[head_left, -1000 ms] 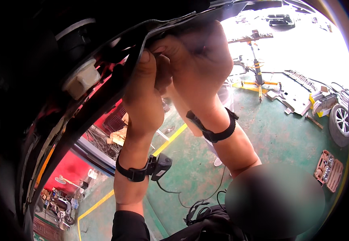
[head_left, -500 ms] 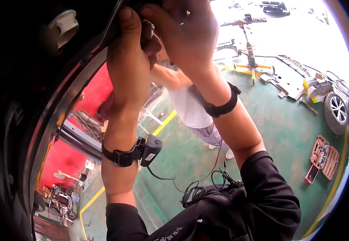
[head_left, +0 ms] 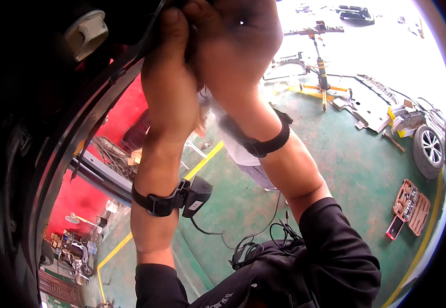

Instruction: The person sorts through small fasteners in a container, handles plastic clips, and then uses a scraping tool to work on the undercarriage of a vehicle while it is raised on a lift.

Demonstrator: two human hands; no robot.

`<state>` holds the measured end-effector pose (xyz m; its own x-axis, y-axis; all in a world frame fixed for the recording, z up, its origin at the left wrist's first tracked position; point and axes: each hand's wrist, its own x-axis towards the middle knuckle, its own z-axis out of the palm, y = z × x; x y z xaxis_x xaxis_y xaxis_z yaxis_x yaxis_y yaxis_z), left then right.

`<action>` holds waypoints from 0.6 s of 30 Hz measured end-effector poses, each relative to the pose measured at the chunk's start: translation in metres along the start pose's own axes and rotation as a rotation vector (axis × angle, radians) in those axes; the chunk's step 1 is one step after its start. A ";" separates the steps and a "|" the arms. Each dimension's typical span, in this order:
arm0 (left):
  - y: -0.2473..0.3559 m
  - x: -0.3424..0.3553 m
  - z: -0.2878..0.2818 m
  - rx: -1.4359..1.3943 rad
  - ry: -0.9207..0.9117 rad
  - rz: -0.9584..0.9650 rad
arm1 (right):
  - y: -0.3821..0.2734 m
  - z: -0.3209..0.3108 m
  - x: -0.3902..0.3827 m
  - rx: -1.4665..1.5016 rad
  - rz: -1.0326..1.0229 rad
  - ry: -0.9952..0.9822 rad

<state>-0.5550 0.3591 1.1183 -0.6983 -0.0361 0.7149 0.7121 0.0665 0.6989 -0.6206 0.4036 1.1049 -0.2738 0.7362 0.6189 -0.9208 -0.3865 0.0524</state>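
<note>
Both my arms are raised to the top of the view, where my hands meet at the lower edge of a dark car-body panel (head_left: 148, 33). My left hand (head_left: 170, 66) is closed, its thumb pressed up against that edge and its other fingers hidden behind. Close beside it, my right hand (head_left: 238, 49) is closed too, thumb near the left thumb and fingers curled out of sight. What they grip lies in shadow and I cannot make it out. A pale plastic fitting (head_left: 87, 35) shows on the dark underside to the left.
Behind my arms stands a person in a white shirt (head_left: 241, 154). Right on the green floor (head_left: 330, 149) lie an open socket set (head_left: 410, 208), a wheel (head_left: 429, 149), a hammer (head_left: 393, 141) and removed car parts. Farther back is a yellow-legged stand (head_left: 321, 77). Cables (head_left: 256, 246) hang before my chest.
My hands have drawn closer together, the right moving slightly left over the left hand's fingers. The person behind has shifted and is now more hidden by my arms.
</note>
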 end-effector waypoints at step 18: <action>-0.156 -0.092 -0.092 -0.559 -0.001 -0.942 | 0.008 -0.123 -0.047 -0.431 0.120 -0.327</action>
<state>-0.5945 0.2609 0.9455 -0.9799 0.1654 -0.1112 -0.1752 -0.4490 0.8762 -0.6493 0.4336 0.9798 -0.3462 0.4640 0.8154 -0.9377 -0.1441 -0.3161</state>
